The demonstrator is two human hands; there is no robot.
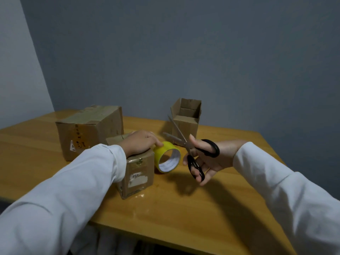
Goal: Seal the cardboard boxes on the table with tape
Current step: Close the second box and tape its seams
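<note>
Small box (139,173) at frame centre is pressed by the flat left hand (140,142); tape roll (167,157) just right. Open scissors (191,146), gripped by right hand (211,161), are aimed upper-left toward the tape.

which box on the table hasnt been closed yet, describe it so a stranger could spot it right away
On the wooden table, look to the far edge near the grey wall, behind the open scissors that the right hand holds. The small upright box stands there alone. Unlike the two other boxes, its top flaps stand up and its inside shows.
</note>
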